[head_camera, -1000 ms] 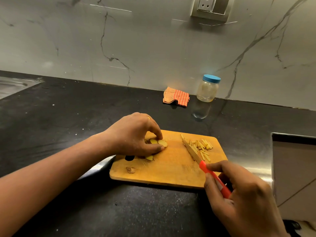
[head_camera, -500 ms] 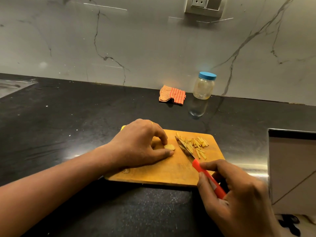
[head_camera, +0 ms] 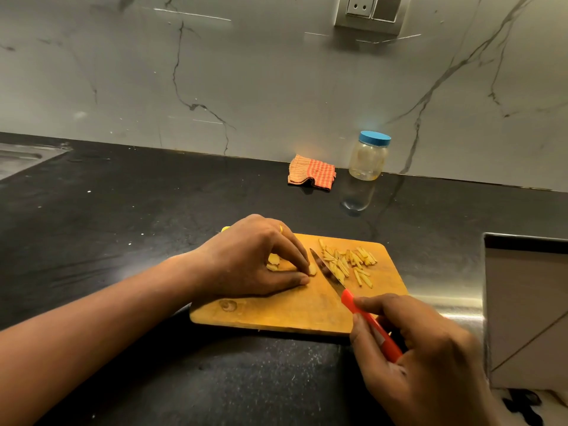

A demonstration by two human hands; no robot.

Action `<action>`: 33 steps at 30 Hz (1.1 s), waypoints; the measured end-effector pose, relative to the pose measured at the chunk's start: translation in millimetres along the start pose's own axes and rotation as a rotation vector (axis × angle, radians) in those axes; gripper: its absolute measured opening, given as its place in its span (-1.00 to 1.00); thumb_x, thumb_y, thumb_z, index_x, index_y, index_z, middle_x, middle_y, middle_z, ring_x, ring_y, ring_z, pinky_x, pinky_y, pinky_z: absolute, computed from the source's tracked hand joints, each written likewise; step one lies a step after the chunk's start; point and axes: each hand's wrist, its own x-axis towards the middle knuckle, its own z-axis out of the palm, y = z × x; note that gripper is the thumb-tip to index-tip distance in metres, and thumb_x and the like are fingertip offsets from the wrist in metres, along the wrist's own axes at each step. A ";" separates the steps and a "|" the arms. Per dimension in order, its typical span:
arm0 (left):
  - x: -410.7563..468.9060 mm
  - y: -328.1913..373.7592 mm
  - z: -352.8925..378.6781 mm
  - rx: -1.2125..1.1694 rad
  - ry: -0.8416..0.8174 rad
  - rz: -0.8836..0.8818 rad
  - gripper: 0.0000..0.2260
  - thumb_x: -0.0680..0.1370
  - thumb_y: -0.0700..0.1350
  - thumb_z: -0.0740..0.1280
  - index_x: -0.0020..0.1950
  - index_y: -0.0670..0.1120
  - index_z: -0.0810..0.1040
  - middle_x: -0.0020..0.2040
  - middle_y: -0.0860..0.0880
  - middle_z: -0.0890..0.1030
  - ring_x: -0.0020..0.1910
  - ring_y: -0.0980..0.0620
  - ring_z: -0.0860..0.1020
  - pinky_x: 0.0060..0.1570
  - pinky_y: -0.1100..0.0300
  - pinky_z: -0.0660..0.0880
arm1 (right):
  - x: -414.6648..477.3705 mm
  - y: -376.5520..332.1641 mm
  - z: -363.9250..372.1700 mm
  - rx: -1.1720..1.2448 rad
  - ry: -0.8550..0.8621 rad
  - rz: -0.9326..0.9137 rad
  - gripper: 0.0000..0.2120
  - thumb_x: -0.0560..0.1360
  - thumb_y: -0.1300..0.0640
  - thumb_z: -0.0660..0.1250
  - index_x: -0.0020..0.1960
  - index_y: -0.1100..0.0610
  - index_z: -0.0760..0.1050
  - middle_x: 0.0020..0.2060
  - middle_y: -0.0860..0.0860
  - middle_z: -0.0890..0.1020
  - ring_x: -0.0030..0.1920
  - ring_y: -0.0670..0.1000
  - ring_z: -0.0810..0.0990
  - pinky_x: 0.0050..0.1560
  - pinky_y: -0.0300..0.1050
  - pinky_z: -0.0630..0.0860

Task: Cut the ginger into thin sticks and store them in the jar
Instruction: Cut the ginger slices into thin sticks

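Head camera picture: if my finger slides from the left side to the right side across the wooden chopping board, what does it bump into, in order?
left hand → ginger slice held at its fingertips → knife → pile of ginger sticks

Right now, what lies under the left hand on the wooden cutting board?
Pale yellow ginger slices show beneath the left hand; its fingers hold one slice beside the red-handled knife. Anything under the palm is covered.
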 end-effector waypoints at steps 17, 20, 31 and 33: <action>3.1 -5.9 -2.5 0.027 -0.064 0.027 -0.82 0.54 0.06 0.41 0.11 0.11 0.70 0.08 0.25 0.67 0.17 0.26 0.54 0.19 0.26 0.52 | -0.8 -13.4 2.9 -0.097 -0.097 0.015 -0.82 0.33 0.06 0.38 -0.08 0.03 0.65 -0.31 -0.08 0.60 -0.41 -0.07 0.55 -0.42 -0.16 0.58; 3.1 -6.3 -2.1 0.035 -0.062 0.033 -0.82 0.54 0.06 0.41 0.11 0.11 0.70 0.08 0.24 0.67 0.17 0.27 0.54 0.20 0.29 0.50 | 5.1 -18.7 7.2 -0.167 -0.150 0.000 -0.87 0.34 0.08 0.43 -0.11 0.03 0.63 -0.34 -0.06 0.56 -0.46 -0.05 0.52 -0.52 -0.17 0.54; -0.2 -7.5 -1.5 0.097 -0.021 0.088 -0.83 0.55 0.07 0.39 0.08 0.10 0.72 0.07 0.22 0.67 0.19 0.24 0.53 0.17 0.30 0.51 | 1.6 -16.5 3.4 -0.137 -0.151 0.010 -0.87 0.33 0.08 0.40 -0.13 0.01 0.63 -0.37 -0.08 0.53 -0.48 -0.05 0.50 -0.56 -0.15 0.52; -1.0 -7.9 -1.6 0.119 0.002 0.121 -0.83 0.55 0.09 0.39 0.04 0.08 0.73 0.06 0.20 0.68 0.17 0.21 0.55 0.12 0.23 0.55 | -1.6 -13.6 -2.3 -0.120 -0.127 0.019 -0.84 0.31 0.05 0.37 -0.12 0.00 0.63 -0.35 -0.08 0.55 -0.45 -0.03 0.54 -0.52 -0.09 0.55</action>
